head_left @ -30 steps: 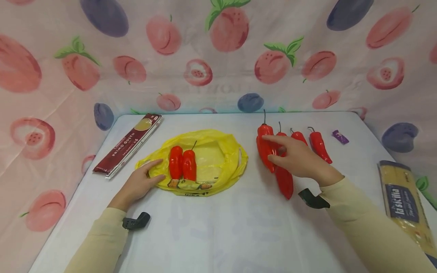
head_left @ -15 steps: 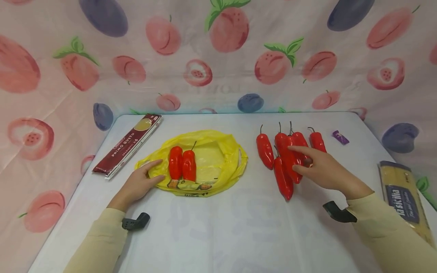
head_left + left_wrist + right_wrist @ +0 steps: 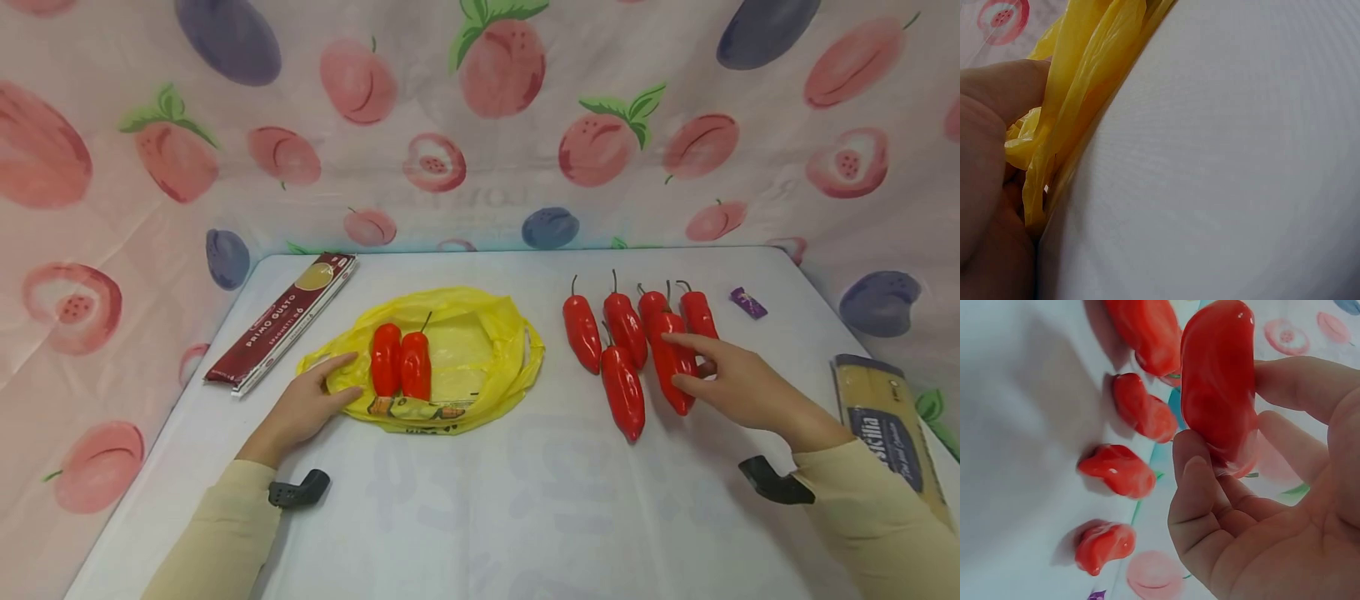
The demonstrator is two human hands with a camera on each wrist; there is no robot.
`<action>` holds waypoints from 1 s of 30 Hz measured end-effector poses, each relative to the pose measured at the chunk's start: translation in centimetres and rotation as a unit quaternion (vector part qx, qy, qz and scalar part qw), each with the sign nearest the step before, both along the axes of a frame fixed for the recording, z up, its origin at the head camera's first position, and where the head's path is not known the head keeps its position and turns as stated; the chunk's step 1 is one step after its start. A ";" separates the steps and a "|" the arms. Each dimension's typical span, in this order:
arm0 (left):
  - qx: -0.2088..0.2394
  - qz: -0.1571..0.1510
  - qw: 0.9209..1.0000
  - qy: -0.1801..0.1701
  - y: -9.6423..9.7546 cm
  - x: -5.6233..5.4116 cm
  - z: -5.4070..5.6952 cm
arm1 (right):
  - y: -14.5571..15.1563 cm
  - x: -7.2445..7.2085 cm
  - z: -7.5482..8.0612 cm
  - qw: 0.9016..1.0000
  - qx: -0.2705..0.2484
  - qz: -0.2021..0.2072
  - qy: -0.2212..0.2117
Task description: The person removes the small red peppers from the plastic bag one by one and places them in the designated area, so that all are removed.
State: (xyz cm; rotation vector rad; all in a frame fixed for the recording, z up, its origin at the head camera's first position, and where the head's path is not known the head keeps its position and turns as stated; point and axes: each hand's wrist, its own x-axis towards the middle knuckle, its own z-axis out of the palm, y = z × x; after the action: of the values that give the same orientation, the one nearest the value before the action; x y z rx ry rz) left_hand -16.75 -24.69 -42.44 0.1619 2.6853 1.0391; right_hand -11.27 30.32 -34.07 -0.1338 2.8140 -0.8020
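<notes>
My right hand (image 3: 738,379) grips a red chili pepper (image 3: 672,362) between thumb and fingers, and in the right wrist view this held pepper (image 3: 1217,369) is raised off the table. Around it lie other red peppers: one at the far left of the group (image 3: 581,333), one beside it (image 3: 624,329), one nearer the front (image 3: 622,396); two behind are partly covered. My left hand (image 3: 303,408) holds the left edge of a yellow plastic bag (image 3: 510,358); the left wrist view shows the bag's folds (image 3: 1079,81) between thumb and fingers. Two red peppers (image 3: 401,362) lie on the bag.
A dark red spaghetti packet (image 3: 281,321) lies at the back left. At the right edge is a yellow pasta packet (image 3: 881,417), partly behind my right sleeve. A small purple wrapper (image 3: 748,302) sits at the back right. Fruit-patterned cloth rises behind the white table (image 3: 480,517).
My right hand has moved to the right with the held pepper, from over the leftmost pepper to in front of the back right ones. The left hand and the bag stay put.
</notes>
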 end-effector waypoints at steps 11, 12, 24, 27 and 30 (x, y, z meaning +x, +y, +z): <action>-0.002 -0.002 1.000 -0.002 0.1 0.0 0.0 | 0.8 0.6 -1.0 0.999 0.002 -0.007 -0.031; -0.003 -0.001 1.000 -0.002 0.1 0.0 0.0 | 0.9 0.7 -1.1 0.999 0.003 -0.008 -0.034; -0.005 -0.001 1.000 0.002 0.0 0.0 0.0 | 1.0 1.2 -2.6 0.998 -0.003 -0.002 -0.063; -0.005 -0.001 1.000 0.004 0.0 0.0 -0.1 | 1.0 1.3 -2.8 0.998 -0.003 -0.003 -0.067; -0.006 -0.001 1.000 0.007 0.1 0.0 -0.1 | 1.0 1.3 -3.0 0.997 -0.004 -0.003 -0.074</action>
State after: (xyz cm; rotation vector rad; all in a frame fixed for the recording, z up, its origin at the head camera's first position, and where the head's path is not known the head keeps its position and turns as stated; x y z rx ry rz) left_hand -16.72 -24.63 -42.51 0.1709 2.7020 1.0257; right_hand -9.93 31.33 -37.06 -0.0634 2.6731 -0.7899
